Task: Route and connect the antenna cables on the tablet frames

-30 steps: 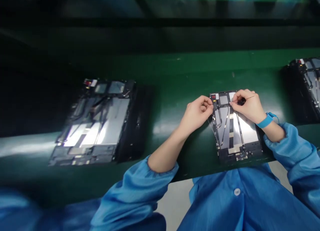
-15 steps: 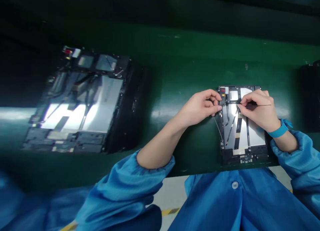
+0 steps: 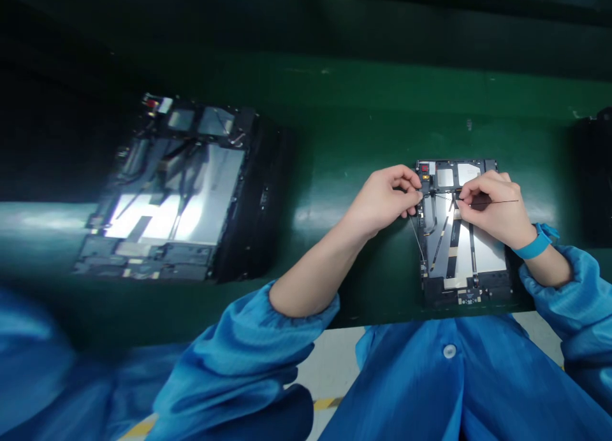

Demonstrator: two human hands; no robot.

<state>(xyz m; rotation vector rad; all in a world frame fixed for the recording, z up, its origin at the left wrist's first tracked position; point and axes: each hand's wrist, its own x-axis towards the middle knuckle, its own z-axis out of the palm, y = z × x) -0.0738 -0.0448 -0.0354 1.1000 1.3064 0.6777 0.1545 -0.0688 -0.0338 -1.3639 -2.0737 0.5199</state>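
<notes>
An opened tablet-like device (image 3: 490, 253) lies before me, its silver plates, black flex strips and circuit parts exposed. At its upper left edge, my left hand (image 3: 389, 199) is closed, thumb and forefinger pinched. From there a thin cable (image 3: 417, 240) slants down to the device's lower left side. My right hand (image 3: 495, 208) is closed in a pinch over the upper middle. Out of its fingers a thin dark wire (image 3: 497, 202) sticks to the right. A fine strand also spans the gap between both hands; whether it is all one cable cannot be made out.
A second opened device (image 3: 229, 192), slightly blurred, lies on the green work surface (image 3: 329, 154) to the left. Part of a dark object (image 3: 595, 180) shows at the right edge. Blue clothing of another person (image 3: 33, 364) appears at lower left.
My left hand has moved slightly up along the device's edge. My right hand keeps its pinch with almost no movement. The view has shifted a little, so the left device appears farther right.
</notes>
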